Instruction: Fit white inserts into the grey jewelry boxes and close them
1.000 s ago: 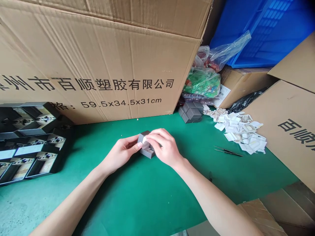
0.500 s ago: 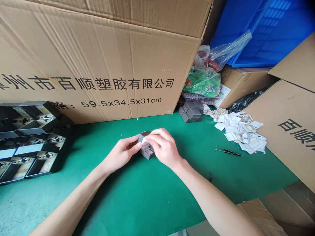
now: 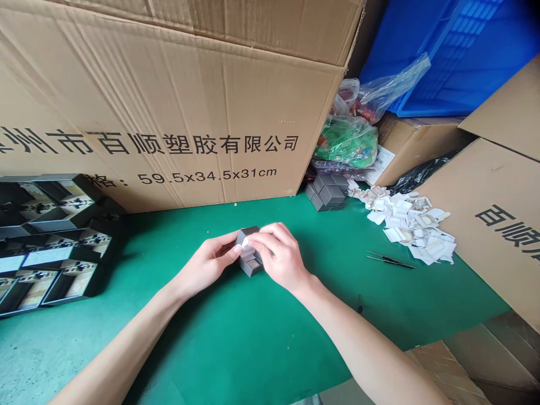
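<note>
A small grey box (image 3: 250, 265) stands on the green mat between my hands, its upper part tilted up and a dark inside showing below. My left hand (image 3: 207, 261) grips it from the left, with the fingertips at its upper edge. My right hand (image 3: 278, 256) holds it from the right, with the fingers pressed over its top. A white scrap (image 3: 245, 241) shows at the box's upper corner, close under my fingertips. My right hand hides the box's right side.
A stack of grey boxes (image 3: 327, 192) stands at the back of the green mat (image 3: 253, 332). To the right lie white paper scraps (image 3: 409, 222) and tweezers (image 3: 390, 260). A black tray (image 3: 54, 287) of open boxes sits left, before a large cardboard carton (image 3: 169, 112).
The grey box has opened a little wider, showing more of its dark inside. My right hand has shifted slightly down and left.
</note>
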Demonstrator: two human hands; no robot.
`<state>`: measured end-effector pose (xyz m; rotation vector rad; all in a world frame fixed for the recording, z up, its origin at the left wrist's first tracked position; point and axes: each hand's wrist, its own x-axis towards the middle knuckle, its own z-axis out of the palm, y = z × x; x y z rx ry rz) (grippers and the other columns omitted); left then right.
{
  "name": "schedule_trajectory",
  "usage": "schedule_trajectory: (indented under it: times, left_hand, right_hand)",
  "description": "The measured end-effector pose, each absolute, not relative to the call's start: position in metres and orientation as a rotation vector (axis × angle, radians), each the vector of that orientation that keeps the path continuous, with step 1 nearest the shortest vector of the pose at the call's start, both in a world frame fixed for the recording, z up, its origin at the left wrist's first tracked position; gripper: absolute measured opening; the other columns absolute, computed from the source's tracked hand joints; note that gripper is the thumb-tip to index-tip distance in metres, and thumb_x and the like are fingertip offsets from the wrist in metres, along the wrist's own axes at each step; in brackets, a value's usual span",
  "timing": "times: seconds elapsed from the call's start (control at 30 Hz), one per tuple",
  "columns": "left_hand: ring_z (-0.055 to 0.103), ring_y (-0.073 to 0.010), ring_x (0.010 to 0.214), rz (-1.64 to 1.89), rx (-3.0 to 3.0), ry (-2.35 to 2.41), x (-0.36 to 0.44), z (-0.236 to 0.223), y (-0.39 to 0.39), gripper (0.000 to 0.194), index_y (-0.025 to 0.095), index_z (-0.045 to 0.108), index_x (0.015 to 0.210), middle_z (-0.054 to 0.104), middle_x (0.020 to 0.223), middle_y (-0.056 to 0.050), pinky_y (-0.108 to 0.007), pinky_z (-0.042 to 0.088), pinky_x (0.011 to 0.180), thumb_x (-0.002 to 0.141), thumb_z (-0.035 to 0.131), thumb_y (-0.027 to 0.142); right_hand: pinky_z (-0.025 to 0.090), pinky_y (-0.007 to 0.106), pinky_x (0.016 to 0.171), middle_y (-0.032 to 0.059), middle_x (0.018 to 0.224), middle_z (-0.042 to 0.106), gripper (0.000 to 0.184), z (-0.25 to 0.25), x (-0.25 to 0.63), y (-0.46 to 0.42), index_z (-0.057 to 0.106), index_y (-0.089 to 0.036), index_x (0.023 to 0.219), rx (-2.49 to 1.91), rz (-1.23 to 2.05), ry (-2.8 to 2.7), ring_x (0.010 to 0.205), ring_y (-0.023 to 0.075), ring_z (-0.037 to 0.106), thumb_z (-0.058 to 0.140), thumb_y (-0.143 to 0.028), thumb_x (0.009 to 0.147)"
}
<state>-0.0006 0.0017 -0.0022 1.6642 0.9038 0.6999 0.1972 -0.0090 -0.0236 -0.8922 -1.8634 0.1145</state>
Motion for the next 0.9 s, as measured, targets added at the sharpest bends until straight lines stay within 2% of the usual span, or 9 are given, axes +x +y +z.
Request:
schedule_trajectory:
  times: [0.1,0.37,0.5,0.6,0.7,0.9]
  left_hand:
    - [0.055,-0.0159,0.087,0.705,1.662,0.900,-0.0001,-0.0022,0.0015,0.030,0.017,0.066,0.107,0.067,0.100,-0.001,-0.022,0.046,0.078,0.097,0.055,0.043]
    - [0.057,-0.0181,0.088,0.702,1.661,0.920,-0.0014,-0.0038,0.0024,0.033,0.018,0.067,0.113,0.068,0.097,-0.002,-0.025,0.047,0.078,0.096,0.054,0.045]
    - [0.061,-0.0221,0.098,0.719,1.602,0.923,-0.0021,-0.0045,0.0020,0.041,0.020,0.064,0.126,0.071,0.111,-0.005,-0.029,0.049,0.086,0.096,0.054,0.046]
    - [0.061,-0.0278,0.110,0.762,1.523,0.917,-0.0011,-0.0062,0.0016,0.048,0.020,0.059,0.134,0.068,0.125,-0.009,-0.036,0.049,0.096,0.095,0.055,0.047]
    - [0.061,-0.0317,0.117,0.819,1.444,0.893,0.0005,-0.0078,0.0018,0.053,0.019,0.057,0.138,0.066,0.131,-0.012,-0.042,0.047,0.102,0.094,0.057,0.048]
    - [0.060,-0.0316,0.123,0.850,1.492,0.894,0.0018,-0.0071,0.0029,0.060,0.020,0.052,0.144,0.064,0.136,-0.011,-0.041,0.047,0.106,0.094,0.057,0.051]
  right_hand:
    - [0.054,0.031,0.077,0.0067,0.090,0.066,0.019,-0.0244,0.1965,-0.0090,0.072,-0.022,0.098,-0.876,0.113,-1.865,0.087,0.0179,0.060,0.054,-0.015,0.097]
    - [0.056,0.033,0.078,0.0065,0.094,0.067,0.027,-0.0256,0.1973,-0.0078,0.071,-0.024,0.101,-0.878,0.202,-1.837,0.089,0.0180,0.062,0.047,-0.012,0.097]
    - [0.057,0.034,0.083,0.0075,0.101,0.066,0.019,-0.0233,0.1958,-0.0064,0.068,-0.022,0.102,-0.877,0.320,-1.716,0.096,0.0183,0.063,0.052,-0.015,0.095]
    - [0.059,0.030,0.076,0.0072,0.104,0.062,0.011,-0.0224,0.1941,-0.0054,0.065,-0.022,0.101,-0.914,0.464,-1.571,0.093,0.0171,0.064,0.062,-0.023,0.091]
    - [0.057,0.028,0.069,0.0045,0.097,0.061,0.017,-0.0223,0.1930,-0.0048,0.063,-0.022,0.096,-0.999,0.593,-1.485,0.083,0.0155,0.063,0.071,-0.032,0.085]
    - [0.053,0.026,0.068,0.0023,0.089,0.066,0.018,-0.0195,0.1921,-0.0063,0.067,-0.020,0.086,-1.108,0.735,-1.445,0.078,0.0142,0.063,0.069,-0.038,0.087]
